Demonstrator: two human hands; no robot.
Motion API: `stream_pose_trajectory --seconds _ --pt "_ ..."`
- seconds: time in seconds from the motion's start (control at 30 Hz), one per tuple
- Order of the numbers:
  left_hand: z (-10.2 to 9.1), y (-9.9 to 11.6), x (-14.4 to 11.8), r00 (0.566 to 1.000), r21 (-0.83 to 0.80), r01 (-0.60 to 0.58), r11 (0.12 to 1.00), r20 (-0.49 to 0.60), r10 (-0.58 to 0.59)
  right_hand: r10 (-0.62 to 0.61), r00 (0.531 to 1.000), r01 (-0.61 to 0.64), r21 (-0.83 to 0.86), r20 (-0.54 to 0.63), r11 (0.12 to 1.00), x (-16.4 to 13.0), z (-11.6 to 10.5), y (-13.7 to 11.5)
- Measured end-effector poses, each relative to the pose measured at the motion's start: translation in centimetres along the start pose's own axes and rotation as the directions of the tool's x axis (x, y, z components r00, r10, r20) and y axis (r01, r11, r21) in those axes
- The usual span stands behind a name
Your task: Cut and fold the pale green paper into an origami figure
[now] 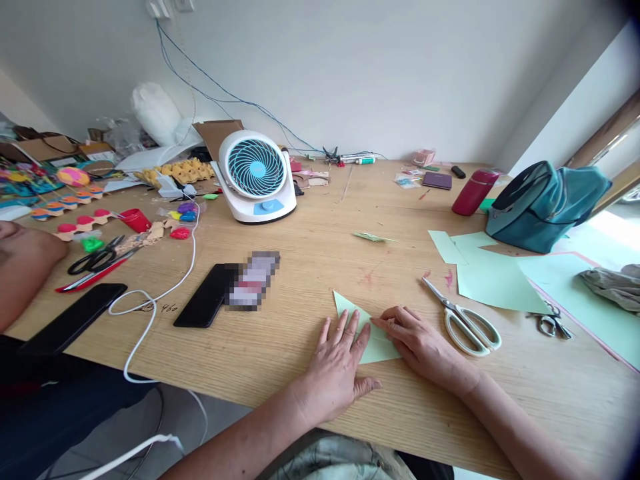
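Observation:
A pale green sheet of paper, folded into a triangle, lies flat on the table near its front edge. My left hand rests palm down on its left part, fingers stretched and spread. On the sloping upper edge, my right hand presses with its fingers bent and close together; its thumb is mostly hidden. The tips of both hands nearly meet over the paper. Just right of my right hand lie scissors with white handles, blades slightly apart and pointing away from me.
More green paper and small metal scissors lie at right, before a teal bag and a red bottle. A white fan stands at back. Phones, a white cable and another person's arm are at left.

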State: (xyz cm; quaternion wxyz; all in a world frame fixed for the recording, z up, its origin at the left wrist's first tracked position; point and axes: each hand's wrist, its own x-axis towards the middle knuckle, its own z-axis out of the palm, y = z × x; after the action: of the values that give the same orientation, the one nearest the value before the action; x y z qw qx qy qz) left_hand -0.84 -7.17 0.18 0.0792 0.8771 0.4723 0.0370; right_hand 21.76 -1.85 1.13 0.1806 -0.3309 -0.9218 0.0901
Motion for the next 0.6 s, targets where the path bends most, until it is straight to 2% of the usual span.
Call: stream_pose_trajectory --seconds 0.13,0.33,0.6 --pt "0.6 -0.1 -0.1 0.999 0.034 -0.009 0.999 -0.048 0.010 0.029 0.997 -0.018 -0.140 0.077 0.990 -1.2 -0.2 -1.7" --pt "0.8 -0.1 0.0 0.997 0.052 -0.003 0.999 -0.071 0.007 0.080 0.995 -0.054 -0.334 0.066 0.941 -2.7 0.8 -3.5" --pt "0.7 0.0 0.0 0.997 0.055 0.002 0.998 -0.071 0.002 0.080 0.996 -0.057 -0.410 0.038 0.910 -3.4 1.6 -3.6"
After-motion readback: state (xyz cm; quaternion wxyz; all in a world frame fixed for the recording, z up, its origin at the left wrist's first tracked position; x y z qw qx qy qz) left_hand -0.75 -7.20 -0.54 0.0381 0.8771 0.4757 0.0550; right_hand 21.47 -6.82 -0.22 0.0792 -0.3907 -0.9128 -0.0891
